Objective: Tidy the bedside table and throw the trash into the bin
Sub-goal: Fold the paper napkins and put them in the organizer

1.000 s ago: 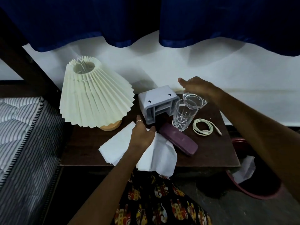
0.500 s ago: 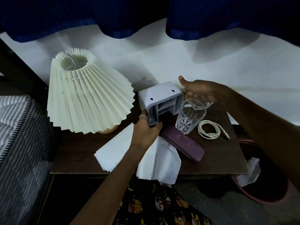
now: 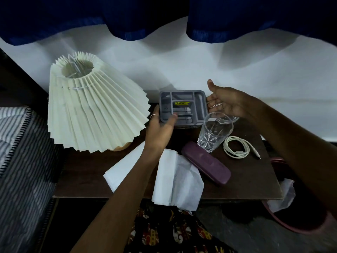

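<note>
**Grey organiser held open-side up at the back of the worktop**

Your left hand (image 3: 160, 130) grips the grey organiser tray (image 3: 183, 108) at its near-left corner, thumb over the rim and fingers (image 3: 154, 115) wrapped round the side. Your right hand (image 3: 228, 103) is spread open beside the tray's right end, palm toward it, holding nothing; whether it touches the tray, you cannot tell. The tray faces up with its compartments showing, long axis running left to right along the wall, a yellow label inside.

Count what lies on the dark wooden worktop (image 3: 87, 179): one pleated cream lamp (image 3: 94, 114) at the left, two clear glasses, the nearer glass (image 3: 214, 134) upright and the farther glass (image 3: 234, 118) mostly hidden behind it, one purple case (image 3: 206, 167) lying diagonally, one coiled white cable (image 3: 237, 147), and two white paper sheets (image 3: 178, 181) overhanging the near edge.

A red bin (image 3: 295, 227) with crumpled paper stands on the floor at the right. A striped mattress (image 3: 20, 152) lies left; blue curtains (image 3: 127, 15) hang above a white wall.
</note>
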`<move>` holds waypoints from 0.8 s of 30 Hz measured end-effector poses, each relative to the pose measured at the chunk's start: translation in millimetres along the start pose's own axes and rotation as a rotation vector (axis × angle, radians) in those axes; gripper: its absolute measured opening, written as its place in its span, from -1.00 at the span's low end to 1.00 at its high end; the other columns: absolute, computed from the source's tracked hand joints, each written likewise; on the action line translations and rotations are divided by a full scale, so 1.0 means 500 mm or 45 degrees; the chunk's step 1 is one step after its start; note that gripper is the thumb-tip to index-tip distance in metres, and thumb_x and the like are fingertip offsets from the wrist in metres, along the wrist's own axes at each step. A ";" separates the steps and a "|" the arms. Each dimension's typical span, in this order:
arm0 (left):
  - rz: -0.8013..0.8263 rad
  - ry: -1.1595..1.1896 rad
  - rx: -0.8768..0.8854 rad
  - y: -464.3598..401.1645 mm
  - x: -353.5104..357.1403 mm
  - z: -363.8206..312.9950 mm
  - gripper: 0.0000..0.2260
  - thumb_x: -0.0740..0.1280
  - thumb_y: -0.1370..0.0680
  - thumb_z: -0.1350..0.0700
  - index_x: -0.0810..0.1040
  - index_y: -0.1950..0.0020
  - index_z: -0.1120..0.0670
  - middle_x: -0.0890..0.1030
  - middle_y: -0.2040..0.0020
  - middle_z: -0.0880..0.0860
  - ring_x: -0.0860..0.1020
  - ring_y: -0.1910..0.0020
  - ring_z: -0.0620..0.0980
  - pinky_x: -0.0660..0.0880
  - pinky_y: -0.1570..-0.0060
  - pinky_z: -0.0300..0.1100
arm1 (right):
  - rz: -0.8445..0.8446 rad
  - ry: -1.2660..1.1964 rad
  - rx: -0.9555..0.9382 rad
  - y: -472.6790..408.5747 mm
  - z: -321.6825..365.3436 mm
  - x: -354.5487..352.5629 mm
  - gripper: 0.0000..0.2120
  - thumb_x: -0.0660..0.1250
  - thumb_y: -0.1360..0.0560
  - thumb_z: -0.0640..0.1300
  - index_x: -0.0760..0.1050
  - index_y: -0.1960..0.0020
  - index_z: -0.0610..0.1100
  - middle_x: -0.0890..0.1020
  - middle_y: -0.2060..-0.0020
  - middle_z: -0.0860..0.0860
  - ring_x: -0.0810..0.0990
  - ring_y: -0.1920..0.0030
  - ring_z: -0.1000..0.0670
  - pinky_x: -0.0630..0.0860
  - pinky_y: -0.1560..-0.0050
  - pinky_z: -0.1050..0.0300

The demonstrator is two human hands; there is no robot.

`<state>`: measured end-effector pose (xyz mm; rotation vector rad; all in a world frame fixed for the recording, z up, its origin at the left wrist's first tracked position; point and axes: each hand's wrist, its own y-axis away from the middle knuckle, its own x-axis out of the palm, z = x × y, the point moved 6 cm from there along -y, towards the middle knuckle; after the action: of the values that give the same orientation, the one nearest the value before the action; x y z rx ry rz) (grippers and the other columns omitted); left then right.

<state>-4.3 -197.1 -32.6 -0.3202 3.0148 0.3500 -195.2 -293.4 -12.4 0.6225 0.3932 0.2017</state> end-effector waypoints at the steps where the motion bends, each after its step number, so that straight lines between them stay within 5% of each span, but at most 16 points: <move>1: -0.020 0.034 -0.024 -0.003 0.001 -0.001 -0.58 0.28 -0.56 -0.01 0.33 -0.41 -0.08 0.53 -0.25 -0.08 0.50 -0.20 -0.11 0.39 -0.28 -0.14 | 0.000 -0.017 0.006 -0.004 -0.003 -0.001 -0.42 0.05 -0.53 0.30 0.48 0.02 -0.22 0.56 0.10 -0.10 0.59 0.09 -0.07 0.52 0.29 0.09; 4: -0.032 0.097 -0.095 -0.016 0.006 0.001 -0.50 0.15 -0.56 -0.20 0.26 -0.47 -0.08 0.43 -0.37 -0.07 0.42 -0.27 -0.12 0.29 -0.27 -0.20 | 0.001 -0.078 0.010 -0.015 -0.008 -0.004 -0.45 0.09 -0.54 0.27 0.48 0.04 -0.23 0.55 0.11 -0.12 0.59 0.13 -0.07 0.55 0.36 0.14; 7: -0.026 0.105 -0.098 -0.043 0.015 0.010 -0.37 0.10 -0.41 -0.38 0.41 -0.38 -0.09 0.52 -0.33 -0.02 0.49 -0.27 -0.04 0.35 -0.35 0.01 | 0.004 -0.089 0.018 -0.030 -0.016 -0.006 -0.60 0.14 -0.58 0.13 0.48 0.07 -0.22 0.54 0.14 -0.12 0.56 0.18 -0.06 0.54 0.37 0.14; 13: -0.116 0.210 -0.148 -0.079 0.014 0.030 -0.49 0.04 -0.44 -0.31 0.59 -0.16 -0.11 0.65 -0.12 -0.03 0.58 -0.14 -0.03 0.42 -0.28 0.06 | 0.049 -0.230 -0.051 -0.061 -0.020 -0.005 -0.82 0.17 -0.54 -0.37 0.50 0.16 -0.25 0.59 0.24 -0.13 0.62 0.22 -0.05 0.64 0.14 0.12; 17: -0.137 0.222 -0.142 -0.098 0.016 0.027 -0.51 0.02 -0.47 -0.28 0.59 -0.16 -0.09 0.65 -0.11 0.00 0.59 -0.13 -0.01 0.44 -0.26 0.08 | 0.084 -0.298 -0.097 -0.076 -0.014 0.002 -0.84 0.18 -0.54 -0.42 0.49 0.11 -0.26 0.61 0.17 -0.10 0.62 0.13 -0.03 0.63 0.05 0.13; 24: -0.182 0.177 -0.183 -0.116 0.024 0.019 -0.48 0.01 -0.55 -0.28 0.51 -0.27 0.00 0.59 -0.19 0.02 0.52 -0.18 0.03 0.39 -0.30 0.05 | -0.009 -0.321 -0.148 -0.091 0.006 0.000 -0.87 0.19 -0.54 -0.40 0.50 0.01 -0.30 0.60 0.12 -0.10 0.61 0.11 0.00 0.62 0.25 0.26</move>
<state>-2.6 -252.5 -55.9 -0.5911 3.0833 0.5550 -190.8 -331.1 -37.7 0.5245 0.1396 0.1361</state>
